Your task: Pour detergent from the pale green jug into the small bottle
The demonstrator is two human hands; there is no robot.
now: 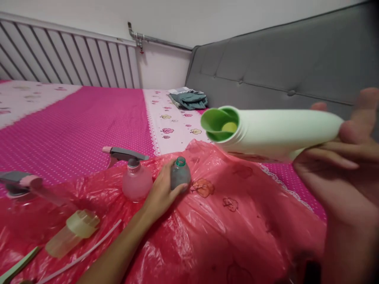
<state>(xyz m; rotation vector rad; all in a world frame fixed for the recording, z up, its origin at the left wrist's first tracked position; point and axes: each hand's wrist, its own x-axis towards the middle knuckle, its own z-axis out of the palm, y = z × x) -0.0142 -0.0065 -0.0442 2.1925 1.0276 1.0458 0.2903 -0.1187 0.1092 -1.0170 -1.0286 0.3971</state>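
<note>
My left hand (161, 185) is wrapped round a small green-tinted bottle (180, 175) that stands upright with its mouth uncovered. To the right, my right hand (340, 161) grips the base end of a large white bottle (275, 128). That bottle is tipped nearly level, its green pouring spout (217, 120) facing left, above and to the right of the small bottle's mouth. No liquid shows between the two. Close by on the left of my left hand stands a spray bottle (136, 185) with a grey and pink trigger head.
A red plastic sheet (213, 221) covers the bed in front. On it at left lie a second spray bottle (25, 205), a yellowish measuring cup (68, 232), a thin tube (85, 254) and a pale green handle (19, 264). Folded clothes (191, 98) rest by the grey headboard (266, 59).
</note>
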